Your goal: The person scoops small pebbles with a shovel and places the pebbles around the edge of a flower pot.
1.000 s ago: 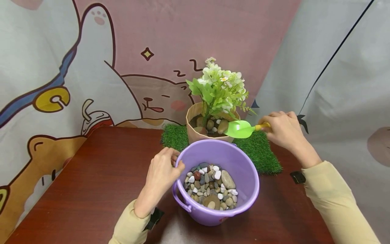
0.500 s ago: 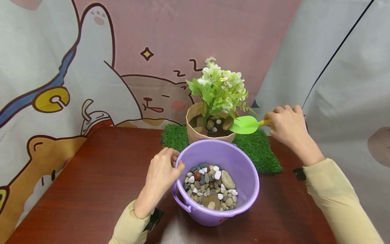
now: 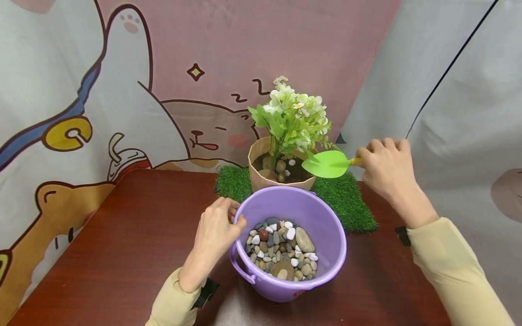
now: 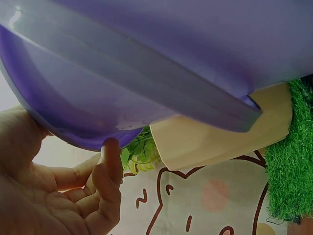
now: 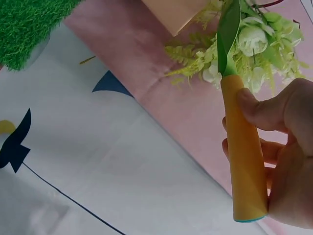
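Observation:
My right hand (image 3: 389, 172) grips the orange-yellow handle (image 5: 244, 152) of a small toy trowel. Its green blade (image 3: 327, 164) is tilted on edge over the right rim of a beige faceted pot (image 3: 261, 180). Dark soil and several stones (image 3: 281, 165) lie in the pot, around a plant with white flowers (image 3: 295, 113). The blade hides part of the soil. My left hand (image 3: 218, 233) holds the left rim of a purple bucket (image 3: 332, 235), its thumb at the inner side. Mixed pebbles (image 3: 277, 246) cover the bucket's bottom.
An artificial grass mat (image 3: 346, 206) lies under the pot, behind the bucket. Everything stands on a reddish-brown table (image 3: 134, 244). A printed cartoon cloth (image 3: 228, 54) hangs close behind. The bucket's handle (image 4: 146, 73) hangs down on its left side.
My right hand has moved slightly right and up, turning the trowel blade onto its edge. A large brown stone by the blade tip no longer shows. My left hand stays put.

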`<state>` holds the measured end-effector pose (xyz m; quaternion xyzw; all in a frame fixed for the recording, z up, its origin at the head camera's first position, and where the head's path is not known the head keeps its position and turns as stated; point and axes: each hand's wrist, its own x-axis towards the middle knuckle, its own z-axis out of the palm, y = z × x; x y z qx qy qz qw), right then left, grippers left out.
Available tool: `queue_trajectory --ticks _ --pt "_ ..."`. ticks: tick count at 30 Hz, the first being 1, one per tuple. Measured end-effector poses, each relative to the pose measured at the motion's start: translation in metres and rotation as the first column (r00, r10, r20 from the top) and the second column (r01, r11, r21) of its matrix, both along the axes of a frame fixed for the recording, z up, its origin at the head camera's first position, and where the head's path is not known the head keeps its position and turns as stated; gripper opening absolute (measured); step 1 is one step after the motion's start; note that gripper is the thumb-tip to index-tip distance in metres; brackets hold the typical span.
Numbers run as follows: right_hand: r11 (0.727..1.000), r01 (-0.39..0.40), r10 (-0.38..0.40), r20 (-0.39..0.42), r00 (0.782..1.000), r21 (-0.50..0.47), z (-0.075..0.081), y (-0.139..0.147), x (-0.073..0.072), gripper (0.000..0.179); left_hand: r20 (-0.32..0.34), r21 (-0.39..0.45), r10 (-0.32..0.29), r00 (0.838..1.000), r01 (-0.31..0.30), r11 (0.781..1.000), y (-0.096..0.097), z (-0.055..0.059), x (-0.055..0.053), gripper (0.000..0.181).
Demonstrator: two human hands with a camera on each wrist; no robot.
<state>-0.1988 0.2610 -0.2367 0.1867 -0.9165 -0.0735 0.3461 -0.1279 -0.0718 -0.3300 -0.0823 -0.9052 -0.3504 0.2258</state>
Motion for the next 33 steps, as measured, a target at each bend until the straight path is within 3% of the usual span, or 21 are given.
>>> queue_trajectory --ticks 7,15,20,24,27,33 --pt "0.992 -0.129 0.128 -0.086 0.988 -0.004 -0.009 0.000 0.015 0.016 0.009 -0.001 0.000 1.000 0.000 1.000 0.000 0.000 0.000 0.016" --pt "0.959 -0.274 0.282 -0.180 0.942 0.068 -0.007 -0.009 0.037 0.011 0.001 -0.005 0.000 1.000 0.000 1.000 0.000 0.000 0.000 0.016" --pt "0.929 -0.336 0.357 -0.134 0.924 0.156 -0.006 -0.021 0.046 0.012 0.003 -0.004 0.002 1.000 -0.002 1.000 -0.001 0.000 0.000 0.016" --pt "0.892 -0.390 0.407 -0.032 0.913 0.227 -0.009 -0.031 0.050 0.017 -0.004 -0.006 0.001 1.000 -0.001 1.000 -0.001 -0.001 0.000 0.016" --pt "0.866 -0.421 0.427 0.040 0.903 0.271 -0.015 -0.039 0.052 0.017 -0.012 -0.010 0.000 1.000 -0.001 1.000 0.000 -0.001 0.000 0.016" --pt "0.809 -0.437 0.435 0.101 0.895 0.394 -0.028 -0.052 0.054 0.022 -0.020 -0.013 -0.002 1.000 0.001 1.000 0.000 -0.001 0.000 0.016"
